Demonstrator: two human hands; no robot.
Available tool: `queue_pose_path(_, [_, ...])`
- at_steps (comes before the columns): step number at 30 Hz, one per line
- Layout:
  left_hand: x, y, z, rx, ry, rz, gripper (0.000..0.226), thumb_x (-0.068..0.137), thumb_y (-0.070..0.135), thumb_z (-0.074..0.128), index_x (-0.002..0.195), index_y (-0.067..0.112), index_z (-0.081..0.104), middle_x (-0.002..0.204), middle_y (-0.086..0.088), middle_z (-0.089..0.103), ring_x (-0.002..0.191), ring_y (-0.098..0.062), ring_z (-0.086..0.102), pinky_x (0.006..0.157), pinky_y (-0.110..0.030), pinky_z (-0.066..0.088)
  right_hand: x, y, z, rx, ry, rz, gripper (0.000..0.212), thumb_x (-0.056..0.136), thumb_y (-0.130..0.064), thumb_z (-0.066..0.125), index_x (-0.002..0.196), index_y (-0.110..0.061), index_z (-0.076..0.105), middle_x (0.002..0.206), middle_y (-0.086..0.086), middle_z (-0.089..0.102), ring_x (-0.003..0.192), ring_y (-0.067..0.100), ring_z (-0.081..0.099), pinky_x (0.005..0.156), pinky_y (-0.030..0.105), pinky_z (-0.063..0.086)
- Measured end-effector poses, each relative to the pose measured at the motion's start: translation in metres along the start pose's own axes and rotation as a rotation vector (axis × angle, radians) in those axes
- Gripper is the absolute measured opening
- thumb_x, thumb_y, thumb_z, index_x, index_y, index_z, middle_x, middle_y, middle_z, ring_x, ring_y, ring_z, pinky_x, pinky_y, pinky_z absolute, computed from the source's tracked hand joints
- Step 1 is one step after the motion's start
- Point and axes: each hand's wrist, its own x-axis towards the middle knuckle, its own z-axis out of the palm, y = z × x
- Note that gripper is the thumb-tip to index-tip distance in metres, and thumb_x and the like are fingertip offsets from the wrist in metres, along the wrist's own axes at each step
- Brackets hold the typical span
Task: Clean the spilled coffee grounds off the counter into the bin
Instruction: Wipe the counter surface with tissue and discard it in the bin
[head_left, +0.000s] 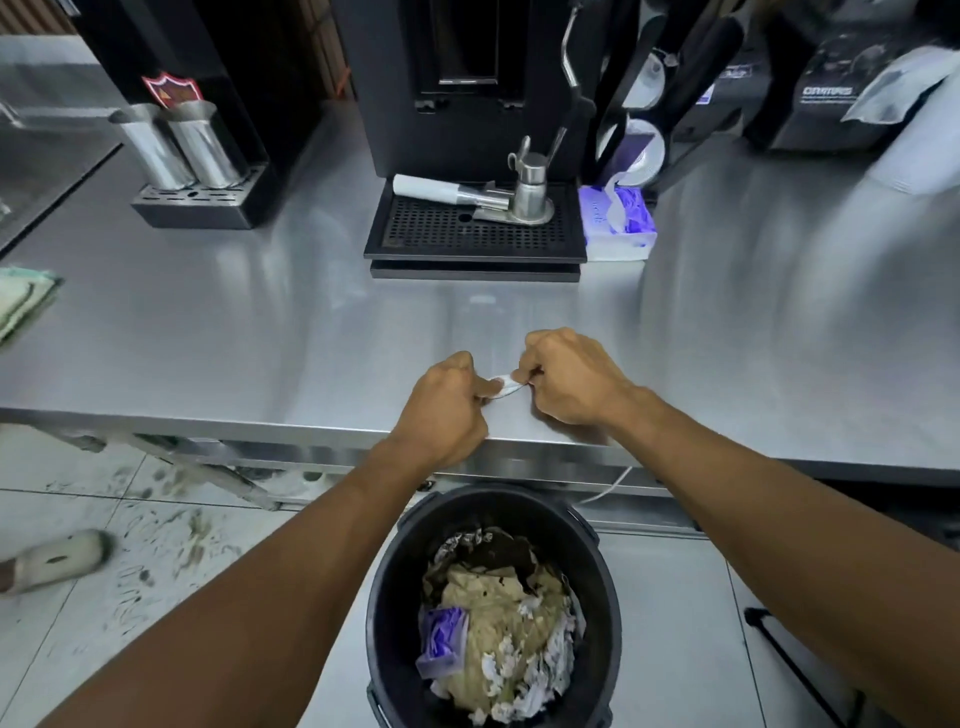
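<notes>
My left hand (447, 410) and right hand (571, 379) both pinch one small white tissue (505, 387) with curled fingers, over the tabletop (260, 338) near its front edge. The bin (396, 571) stands on the floor just below. The white lettering on the black machine (831, 93) is too blurred to read.

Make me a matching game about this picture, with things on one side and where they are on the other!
Things:
1. bin
2. tissue box
3. steel cups
4. small white wad

Places:
A. pinched between the left hand and right hand
B. on the floor below the counter edge
C. on the small grate tray, far left
D. just right of the black drip tray

Pairs: 1-B, 2-D, 3-C, 4-A
</notes>
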Motion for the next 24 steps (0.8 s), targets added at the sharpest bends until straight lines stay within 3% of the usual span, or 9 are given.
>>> queue_pose_path(4, [-0.019,0.010,0.004,0.012,-0.022,0.012,0.014,0.088,0.009,0.062,0.097,0.007,0.072,0.073,0.009,0.040,0.067,-0.017,0.051,0.060,-0.026,0.041,-0.028,-0.004,0.001,0.013,0.001,0.023,0.031,0.076,0.002,0.060,0.093,-0.017,0.077,0.082,-0.013,0.056,0.077,0.014,0.052,0.066,0.025,0.037])
queue_pose_path(7, [-0.036,0.019,0.003,0.026,-0.039,0.043,0.023,0.090,0.005,0.057,0.105,0.008,0.074,0.075,0.004,0.040,0.071,-0.024,0.054,0.064,-0.029,0.043,-0.046,-0.009,0.002,0.011,-0.004,0.031,0.029,0.076,0.002,0.059,0.092,-0.016,0.076,0.081,-0.013,0.054,0.082,0.017,0.058,0.068,0.025,0.038])
queue_pose_path(10, [-0.050,0.026,0.000,0.030,-0.049,0.083,0.027,0.090,0.000,0.056,0.110,0.008,0.073,0.072,0.007,0.037,0.067,-0.020,0.049,0.063,-0.027,0.039,-0.061,-0.015,0.004,0.011,-0.018,0.057,0.029,0.075,0.000,0.060,0.091,-0.019,0.075,0.084,-0.012,0.056,0.086,0.018,0.060,0.069,0.025,0.039])
queue_pose_path(17, [-0.095,0.018,-0.004,0.063,-0.038,0.148,0.024,0.089,0.004,0.058,0.103,0.011,0.076,0.082,0.000,0.059,0.078,-0.020,0.057,0.074,-0.030,0.049,-0.114,-0.028,0.018,0.041,-0.037,-0.004,0.023,0.089,-0.015,0.061,0.103,-0.024,0.076,0.103,-0.007,0.068,0.097,0.017,0.061,0.085,0.029,0.047])
queue_pose_path(20, [-0.106,0.013,0.000,0.068,-0.087,0.089,0.019,0.089,0.010,0.059,0.095,0.015,0.076,0.090,-0.001,0.067,0.084,-0.018,0.060,0.081,-0.031,0.050,-0.124,-0.025,0.037,0.135,-0.025,0.103,0.018,0.088,-0.015,0.065,0.096,-0.025,0.078,0.102,-0.008,0.073,0.095,0.015,0.064,0.090,0.032,0.051])
queue_pose_path(24, [-0.115,0.016,0.002,0.072,-0.133,0.024,0.014,0.091,0.015,0.060,0.091,0.016,0.074,0.090,0.000,0.067,0.085,-0.016,0.056,0.081,-0.030,0.048,-0.126,-0.026,0.049,0.212,-0.051,0.215,0.013,0.085,-0.018,0.068,0.089,-0.027,0.078,0.094,-0.011,0.075,0.092,0.013,0.066,0.090,0.034,0.054])
